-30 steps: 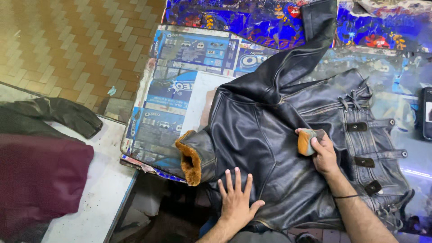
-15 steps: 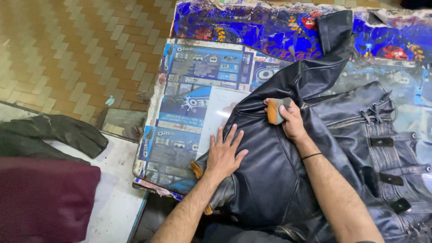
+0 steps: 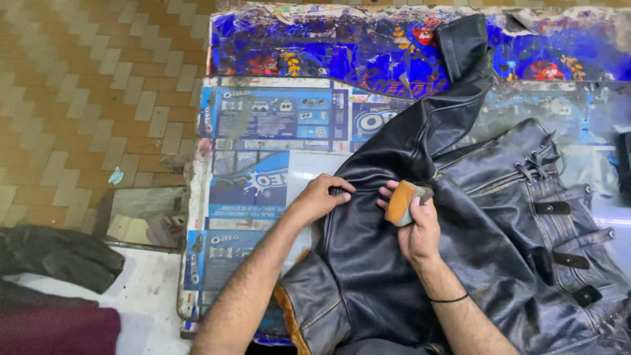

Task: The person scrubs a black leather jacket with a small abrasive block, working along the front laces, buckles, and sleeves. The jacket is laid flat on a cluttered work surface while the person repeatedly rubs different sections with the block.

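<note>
Change since half a second ago: left hand [image 3: 320,199] was lying flat, fingers spread, on the sleeve; now it's curled at the sleeve's left edge, centre frame, fingertips pinching the leather there. Right hand [image 3: 417,227] has dropped a little down-frame and is closed around the orange sponge [image 3: 399,203], sponge just above the sleeve surface or touching it; can't tell which from this angle.

Black leather jacket [image 3: 499,263] lies spread across centre and right of frame on the table covered in blue printed cardboard [image 3: 263,131], one sleeve running toward upper right. Tan-lined cuff [image 3: 299,315] at bottom centre.

Read: flat pressing gave way to an edge grip, so the leather is being held taut beside the sponge.

Dark garments [image 3: 59,260] at lower left, untouched.
</note>
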